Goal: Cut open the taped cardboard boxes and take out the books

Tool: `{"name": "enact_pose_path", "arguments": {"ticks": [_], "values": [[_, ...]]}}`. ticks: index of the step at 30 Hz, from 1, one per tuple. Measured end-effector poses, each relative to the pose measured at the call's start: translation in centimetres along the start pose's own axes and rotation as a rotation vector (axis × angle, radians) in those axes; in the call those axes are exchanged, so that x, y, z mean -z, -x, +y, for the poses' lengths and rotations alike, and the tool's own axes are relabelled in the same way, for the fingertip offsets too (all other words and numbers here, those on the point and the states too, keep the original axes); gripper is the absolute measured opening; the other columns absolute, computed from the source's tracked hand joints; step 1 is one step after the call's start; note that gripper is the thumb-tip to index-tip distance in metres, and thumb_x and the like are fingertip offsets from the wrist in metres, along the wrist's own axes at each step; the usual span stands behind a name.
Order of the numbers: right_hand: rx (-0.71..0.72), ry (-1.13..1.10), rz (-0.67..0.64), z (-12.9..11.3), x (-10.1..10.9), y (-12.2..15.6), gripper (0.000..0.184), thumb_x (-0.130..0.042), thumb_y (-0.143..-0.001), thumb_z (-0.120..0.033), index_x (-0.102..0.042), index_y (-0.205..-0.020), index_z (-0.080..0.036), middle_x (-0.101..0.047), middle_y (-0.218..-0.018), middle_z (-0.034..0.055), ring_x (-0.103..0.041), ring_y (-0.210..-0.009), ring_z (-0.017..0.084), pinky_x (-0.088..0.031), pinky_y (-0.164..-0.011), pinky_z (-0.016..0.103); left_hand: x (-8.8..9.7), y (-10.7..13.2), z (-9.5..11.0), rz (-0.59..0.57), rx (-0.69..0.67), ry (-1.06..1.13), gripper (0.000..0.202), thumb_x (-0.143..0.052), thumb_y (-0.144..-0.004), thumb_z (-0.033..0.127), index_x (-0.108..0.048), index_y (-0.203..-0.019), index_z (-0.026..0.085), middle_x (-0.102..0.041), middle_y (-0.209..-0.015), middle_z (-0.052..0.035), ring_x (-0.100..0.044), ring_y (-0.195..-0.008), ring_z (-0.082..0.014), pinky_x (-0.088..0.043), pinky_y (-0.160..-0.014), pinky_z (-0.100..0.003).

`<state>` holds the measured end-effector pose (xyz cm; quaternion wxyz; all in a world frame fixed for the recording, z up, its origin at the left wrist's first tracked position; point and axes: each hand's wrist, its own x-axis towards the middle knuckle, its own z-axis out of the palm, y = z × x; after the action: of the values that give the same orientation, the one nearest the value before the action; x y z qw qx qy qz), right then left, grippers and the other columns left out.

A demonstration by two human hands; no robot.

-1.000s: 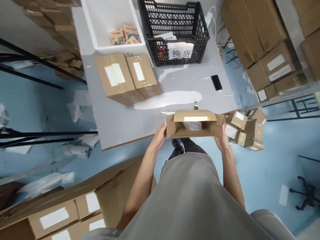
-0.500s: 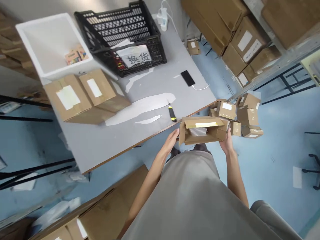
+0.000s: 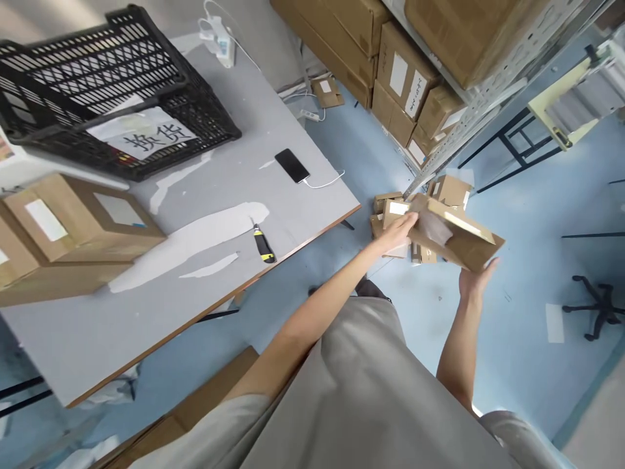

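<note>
An opened cardboard box (image 3: 471, 244) is held out over the floor to the right of the table, tilted with its right end lower. Clear plastic wrapping (image 3: 436, 229) shows inside it. My left hand (image 3: 401, 232) grips the box's left end. At the lower right corner, my right hand (image 3: 476, 279) supports the box, fingers against its side. Behind and below it, several smaller cardboard boxes (image 3: 450, 191) are piled on the floor.
The grey table (image 3: 312, 215) carries a yellow-and-black utility knife (image 3: 263, 244), a charging phone (image 3: 291, 165), a black crate (image 3: 215, 124) and taped cartons (image 3: 97, 228). A metal shelf (image 3: 452, 140) with cartons stands ahead; an office chair base (image 3: 603, 306) is at right.
My view has turned right. The box has moved from beside the table edge to over the piled boxes, and it now slants down to the right. Both hands still hold it.
</note>
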<state>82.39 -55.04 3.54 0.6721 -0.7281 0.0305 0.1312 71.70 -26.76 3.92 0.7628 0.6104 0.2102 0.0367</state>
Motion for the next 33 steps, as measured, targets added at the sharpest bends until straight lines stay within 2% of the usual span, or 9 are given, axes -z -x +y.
{"name": "enact_pose_path", "arguments": {"ticks": [3,5,9,12,15,19,25,29,33], "values": [[-0.064,0.074,0.130,1.7,2.5,-1.8,0.101,-0.007,-0.101,-0.092,-0.063,-0.163,-0.036,-0.059,-0.175,0.0088,-0.049,-0.169,0.030,-0.039,-0.138,0.067,-3.9,-3.5,0.6,-0.006,-0.080,-0.047,0.071,-0.054,-0.114,0.066,-0.058,-0.170,0.023,-0.045,-0.185,-0.0103,-0.035,-0.176,-0.0334,-0.028,-0.145,-0.046],[-0.180,0.178,0.136,3.8,3.0,-1.8,0.101,-0.011,-0.097,-0.094,-0.065,-0.159,-0.035,-0.060,-0.173,0.0114,-0.047,-0.170,0.030,-0.036,-0.138,0.068,-5.1,-3.8,-0.6,0.021,-0.081,-0.064,0.067,-0.057,-0.114,0.062,-0.060,-0.168,0.022,-0.047,-0.184,-0.0123,-0.038,-0.175,-0.0330,-0.030,-0.144,-0.047],[-0.346,0.257,-0.022,8.2,0.9,0.4,0.090,-0.039,-0.090,-0.095,-0.076,-0.137,-0.027,-0.073,-0.156,0.0193,-0.061,-0.159,0.032,-0.046,-0.132,0.062,-3.3,-0.1,-5.3,0.086,0.122,-0.022,0.038,-0.074,-0.103,0.045,-0.082,-0.131,0.021,-0.076,-0.155,-0.0148,-0.066,-0.152,-0.0336,-0.046,-0.134,-0.049],[-0.449,0.261,-0.199,9.9,-3.0,2.0,0.073,-0.065,-0.082,-0.087,-0.080,-0.115,-0.024,-0.084,-0.133,0.0223,-0.076,-0.140,0.037,-0.055,-0.123,0.062,0.8,4.8,-8.3,0.193,0.240,-0.017,0.025,-0.085,-0.090,0.043,-0.083,-0.100,0.020,-0.086,-0.126,-0.0157,-0.079,-0.130,-0.0363,-0.054,-0.126,-0.057],[-0.532,0.247,-0.384,10.0,-7.9,2.4,0.065,-0.075,-0.080,-0.081,-0.080,-0.109,-0.024,-0.087,-0.127,0.0208,-0.079,-0.134,0.037,-0.055,-0.123,0.061,5.5,10.3,-9.6,0.354,0.305,-0.002,0.029,-0.089,-0.082,0.048,-0.077,-0.091,0.023,-0.088,-0.120,-0.0122,-0.079,-0.126,-0.0353,-0.054,-0.124,-0.059],[-0.531,0.233,-0.553,9.0,-14.7,1.7,0.061,-0.084,-0.078,-0.077,-0.082,-0.110,-0.024,-0.088,-0.127,0.0173,-0.081,-0.130,0.036,-0.054,-0.125,0.059,10.0,17.0,-9.3,0.624,0.337,0.080,0.038,-0.090,-0.079,0.056,-0.071,-0.088,0.024,-0.085,-0.132,-0.0159,-0.076,-0.133,-0.0362,-0.053,-0.124,-0.057],[-0.377,0.276,-0.776,7.3,-24.0,2.6,0.067,-0.083,-0.078,-0.080,-0.080,-0.115,-0.023,-0.087,-0.128,0.0179,-0.082,-0.125,0.035,-0.058,-0.119,0.055,13.2,23.3,-7.3,0.842,0.228,0.221,0.046,-0.091,-0.080,0.063,-0.072,-0.093,0.024,-0.083,-0.138,-0.0174,-0.070,-0.143,-0.0375,-0.046,-0.129,-0.056],[-0.301,0.305,-0.973,6.1,-30.4,7.0,0.069,-0.083,-0.080,-0.081,-0.081,-0.118,-0.024,-0.087,-0.129,0.0168,-0.082,-0.123,0.034,-0.059,-0.116,0.053,16.4,26.3,-6.2,0.954,0.120,0.320,0.047,-0.094,-0.077,0.062,-0.073,-0.094,0.023,-0.081,-0.143,-0.0178,-0.073,-0.139,-0.0372,-0.048,-0.126,-0.056],[-0.244,0.327,-1.173,4.6,-36.2,14.4,0.066,-0.084,-0.083,-0.080,-0.083,-0.119,-0.025,-0.088,-0.129,0.0148,-0.082,-0.122,0.032,-0.059,-0.116,0.051,20.6,30.9,-6.0,1.059,0.001,0.440,0.053,-0.099,-0.070,0.061,-0.077,-0.097,0.022,-0.082,-0.140,-0.0171,-0.075,-0.134,-0.0369,-0.052,-0.122,-0.053]]}}
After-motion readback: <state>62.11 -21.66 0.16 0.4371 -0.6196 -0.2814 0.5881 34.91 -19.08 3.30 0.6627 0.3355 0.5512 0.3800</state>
